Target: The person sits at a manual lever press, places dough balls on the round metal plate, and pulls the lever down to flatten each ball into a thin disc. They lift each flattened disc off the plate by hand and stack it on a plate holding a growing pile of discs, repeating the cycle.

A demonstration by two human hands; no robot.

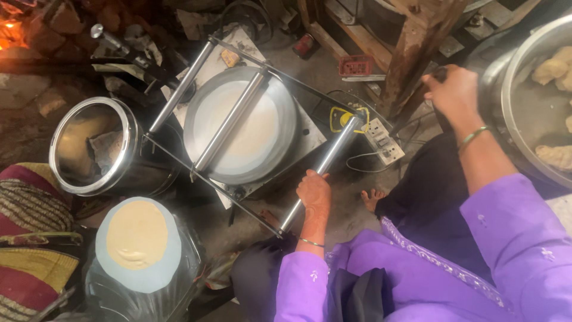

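A person in a purple top (476, 262) sits low on the floor, and takes up the most room here. In front of them is a big metal press (241, 125) with a round grey plate. A thin, pale, flat round of dough (238, 128) lies pressed on that plate. Long shiny bars cross over it, so parts of the dough are hidden.

At the far right sits a wide steel bowl (512, 89) with lumps of dough (551, 68) inside. A thick wooden post (417, 53) stands between the bowl and the press.

Left of the press is a shiny metal pot (89, 146), tipped so its inside shows. Below it stands a stack with one flat round bread (137, 234) on top, resting on pale blue paper. Striped cloth (27, 238) lies at the left edge.

Just right of the press is a white plug board (384, 140) with wires, and a yellow thing beside it. A small red box (356, 64) lies farther back. A fire (12, 33) glows in the top left corner.

The left hand (314, 194) is wrapped tight around the press handle (325, 164), near its lower end. The right hand (456, 89) is up by the bowl's rim with its fingers curled around something dark; I cannot tell what it is. A bare foot (372, 198) peeks out near the handle.
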